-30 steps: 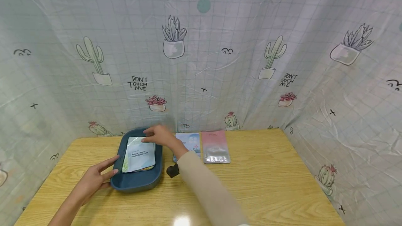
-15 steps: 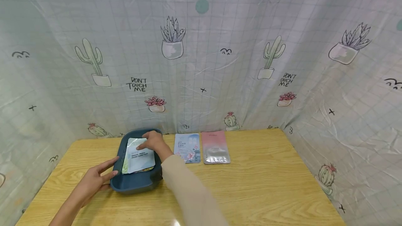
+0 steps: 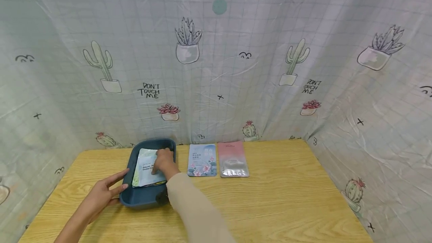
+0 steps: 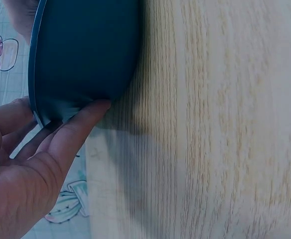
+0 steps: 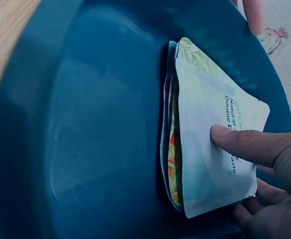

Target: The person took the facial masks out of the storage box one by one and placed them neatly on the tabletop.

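Note:
A dark blue oval-cornered plastic tray [image 3: 140, 198] stands at the left of the table. My left hand [image 3: 100, 195] holds its left side, fingertips at the rim and along the outer wall [image 4: 85, 64]. Inside lies a stack of flat sachets; the top one is a pale blue-white sachet [image 5: 203, 169] printed with "Natural" and "Double E...". My right hand [image 3: 164, 162] reaches into the tray and grips the stack at its right side: the thumb [image 5: 240, 142] presses on the top sachet, the other fingers [image 5: 270, 196] are at the edge and partly hidden below.
To the right of the tray, a light blue flowered sachet [image 3: 202, 160] and a pink-and-silver sachet [image 3: 233, 159] lie side by side near the back edge of the wooden table [image 3: 287, 194]. A cactus-print curtain [image 3: 216, 70] hangs right behind and around the sides.
My right hand has moved down over the stack's right side, its thumb now on the top sachet. The left hand stays at the tray's rim.

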### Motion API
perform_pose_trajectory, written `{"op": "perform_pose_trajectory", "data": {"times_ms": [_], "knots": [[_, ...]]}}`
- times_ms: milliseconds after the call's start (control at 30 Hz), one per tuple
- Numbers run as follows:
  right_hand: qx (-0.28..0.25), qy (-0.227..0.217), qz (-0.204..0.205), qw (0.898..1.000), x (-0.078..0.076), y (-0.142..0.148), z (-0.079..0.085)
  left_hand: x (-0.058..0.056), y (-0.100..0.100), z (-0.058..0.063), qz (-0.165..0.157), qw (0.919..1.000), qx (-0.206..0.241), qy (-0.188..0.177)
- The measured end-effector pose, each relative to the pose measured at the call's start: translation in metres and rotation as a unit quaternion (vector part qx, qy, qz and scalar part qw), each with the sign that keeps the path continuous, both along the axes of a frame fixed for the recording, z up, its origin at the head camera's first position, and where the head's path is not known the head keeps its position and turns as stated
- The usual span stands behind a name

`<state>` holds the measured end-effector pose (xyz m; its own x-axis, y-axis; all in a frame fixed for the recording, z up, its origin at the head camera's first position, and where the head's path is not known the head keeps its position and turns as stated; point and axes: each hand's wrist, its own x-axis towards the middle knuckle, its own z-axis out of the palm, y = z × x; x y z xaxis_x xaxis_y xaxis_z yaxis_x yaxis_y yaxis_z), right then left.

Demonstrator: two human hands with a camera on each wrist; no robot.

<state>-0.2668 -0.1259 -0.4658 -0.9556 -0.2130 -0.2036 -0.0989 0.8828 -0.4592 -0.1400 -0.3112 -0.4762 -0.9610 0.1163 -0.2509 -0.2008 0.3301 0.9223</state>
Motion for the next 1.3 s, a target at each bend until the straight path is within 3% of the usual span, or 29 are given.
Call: {"op": "perform_pose_trajectory", "data": {"times_ms": [167,333,567,767,1133,1300], "knots": [[0.055,0.02,0.005,0.998,-0.005,-0.008,-0.008,0.001,0.0,0.0,-0.001,1.0,0.004,0.005],[0.061,0.018,0.002,0.998,-0.007,-0.01,-0.008,0.002,0.001,0.0,-0.002,0.9999,0.004,0.011],[0.079,0.041,-0.004,0.996,0.006,-0.009,0.001,0.002,0.002,-0.001,0.0,1.0,-0.005,0.009],[0.097,0.032,-0.016,0.995,0.002,-0.015,-0.001,-0.002,0.001,-0.003,0.003,0.9999,0.0,0.012],[0.088,0.015,0.018,0.996,-0.004,-0.01,-0.006,0.0,0.001,-0.003,0.011,0.9999,0.006,-0.001],[0.026,0.007,0.01,1.0,-0.007,-0.009,-0.006,-0.002,0.001,-0.001,0.01,0.9999,0.011,0.001]]}}
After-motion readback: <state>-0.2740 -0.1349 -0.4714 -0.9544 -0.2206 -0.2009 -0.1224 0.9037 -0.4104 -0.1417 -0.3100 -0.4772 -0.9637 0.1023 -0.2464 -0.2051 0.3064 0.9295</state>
